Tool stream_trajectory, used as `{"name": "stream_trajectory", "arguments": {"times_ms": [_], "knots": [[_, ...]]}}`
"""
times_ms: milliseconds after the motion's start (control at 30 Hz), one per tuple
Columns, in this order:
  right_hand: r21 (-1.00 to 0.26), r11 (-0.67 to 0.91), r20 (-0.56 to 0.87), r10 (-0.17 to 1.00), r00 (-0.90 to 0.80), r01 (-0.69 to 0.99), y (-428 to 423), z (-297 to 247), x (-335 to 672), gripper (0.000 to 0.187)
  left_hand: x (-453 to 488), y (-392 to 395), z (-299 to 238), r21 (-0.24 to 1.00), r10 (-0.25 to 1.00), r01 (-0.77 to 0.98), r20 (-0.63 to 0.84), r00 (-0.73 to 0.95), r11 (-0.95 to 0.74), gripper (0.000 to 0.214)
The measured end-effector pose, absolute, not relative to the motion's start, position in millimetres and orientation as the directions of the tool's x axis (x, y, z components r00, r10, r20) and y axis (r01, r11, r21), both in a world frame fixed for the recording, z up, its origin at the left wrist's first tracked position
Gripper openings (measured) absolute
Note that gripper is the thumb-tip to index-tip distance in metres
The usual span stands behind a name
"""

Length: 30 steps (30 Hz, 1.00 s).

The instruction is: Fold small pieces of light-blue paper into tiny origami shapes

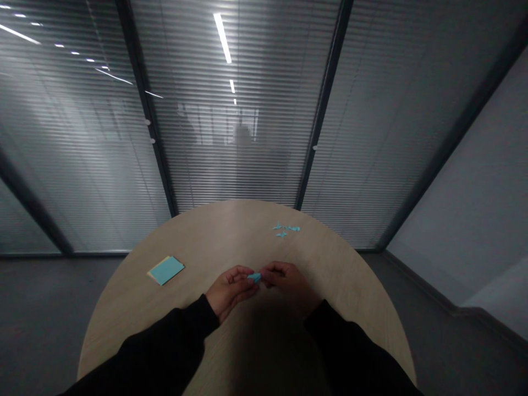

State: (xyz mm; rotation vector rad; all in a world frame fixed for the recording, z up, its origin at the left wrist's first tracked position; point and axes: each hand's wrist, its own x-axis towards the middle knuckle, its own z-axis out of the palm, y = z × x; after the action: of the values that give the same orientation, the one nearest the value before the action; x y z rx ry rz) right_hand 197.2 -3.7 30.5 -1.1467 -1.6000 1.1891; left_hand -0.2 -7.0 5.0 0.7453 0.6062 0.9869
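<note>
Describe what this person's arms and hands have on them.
The left hand and right hand are bare, with no gloves. Both arms are covered to the wrist in long black fabric, the left sleeve and the right sleeve. No markings or cables show on them.

From my end the feed comes through dim and greyish. The only hard light is the ceiling strip lights [223, 37], mirrored as white streaks across the slatted blinds [243, 170] behind the glass partition [99, 165]. The round wooden table [342, 269] takes a soft, even glow, and a broad dark shadow [264, 346] pools over its near side. The lens bows everything towards the edges (the partition's dark frames [325, 99] lean hard inward), and the folded blue paper [254, 278] looks soft, its creases hard to read.
</note>
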Motion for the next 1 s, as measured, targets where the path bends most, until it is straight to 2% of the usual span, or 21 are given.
{"name": "stream_trajectory", "arguments": {"times_ms": [233, 467, 767, 1000], "knots": [[-0.985, 0.070, 0.029, 0.968, -0.251, 0.157, -1.0, 27.3, 200.2, 0.033, -0.6, -7.5, 5.5, 0.784, 0.892, -0.508, -0.124, 0.435, 0.357, 0.045], [-0.957, 0.132, 0.069, 0.968, -0.239, 0.257, -3.6, 32.3, 196.2, 0.028, 2.1, -6.3, 3.2, 0.825, 0.909, -0.466, -0.129, 0.396, 0.320, 0.046], [-0.913, 0.284, 0.223, 0.949, -0.225, 0.291, -7.2, 28.3, 193.6, 0.028, 4.3, -6.5, 1.6, 0.886, 0.931, -0.396, -0.097, 0.352, 0.242, 0.050], [-0.918, 0.269, 0.204, 0.950, -0.236, 0.291, -6.9, 26.5, 191.4, 0.027, 4.6, -5.0, 0.9, 0.892, 0.937, -0.384, -0.106, 0.333, 0.238, 0.047]]}}
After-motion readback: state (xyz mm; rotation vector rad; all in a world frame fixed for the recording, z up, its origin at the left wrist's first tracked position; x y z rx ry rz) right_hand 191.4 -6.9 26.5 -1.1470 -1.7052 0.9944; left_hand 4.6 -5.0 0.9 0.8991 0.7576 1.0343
